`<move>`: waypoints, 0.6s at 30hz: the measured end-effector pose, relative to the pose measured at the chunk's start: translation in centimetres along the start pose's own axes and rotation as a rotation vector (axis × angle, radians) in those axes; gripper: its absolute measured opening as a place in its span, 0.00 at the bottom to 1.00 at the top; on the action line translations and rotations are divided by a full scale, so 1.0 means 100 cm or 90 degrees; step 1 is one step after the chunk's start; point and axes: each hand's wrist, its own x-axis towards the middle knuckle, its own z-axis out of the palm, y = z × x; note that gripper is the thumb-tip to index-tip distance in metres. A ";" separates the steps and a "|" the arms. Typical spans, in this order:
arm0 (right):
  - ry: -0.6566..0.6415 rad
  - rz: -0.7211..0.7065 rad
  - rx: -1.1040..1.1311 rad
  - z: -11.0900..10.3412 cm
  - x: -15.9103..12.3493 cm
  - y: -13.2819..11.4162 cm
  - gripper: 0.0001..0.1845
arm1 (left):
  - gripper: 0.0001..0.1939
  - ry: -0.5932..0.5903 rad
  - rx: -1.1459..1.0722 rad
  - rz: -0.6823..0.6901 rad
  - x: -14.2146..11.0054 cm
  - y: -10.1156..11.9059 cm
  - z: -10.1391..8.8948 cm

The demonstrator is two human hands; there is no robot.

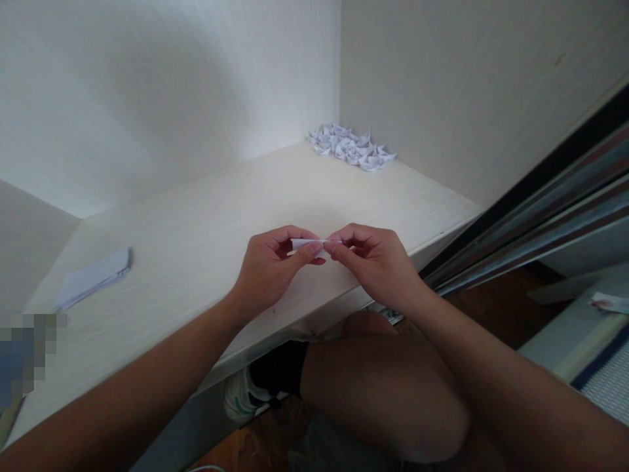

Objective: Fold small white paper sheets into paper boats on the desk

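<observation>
A small folded piece of white paper (302, 244) is held between my two hands, just above the front part of the white desk (196, 229). My left hand (275, 265) pinches its left part, thumb on top and fingers behind. On the other side my right hand (376, 262) grips the right end, thumb and forefinger pressed together close to the left thumb. Fingers cover much of the paper, so its full shape is hidden. At the back right corner sits a pile of folded white paper pieces with pointed tips (351, 147).
A stack of white paper strips (95, 276) lies at the left of the desk. Pale panels (417, 85) enclose the back and right. A dark-edged sliding frame (515, 177) runs along the right. My leg (378, 387) is below the front edge.
</observation>
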 end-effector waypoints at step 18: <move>-0.058 -0.057 -0.124 -0.005 -0.001 0.003 0.14 | 0.10 -0.037 0.024 -0.044 0.000 0.000 -0.003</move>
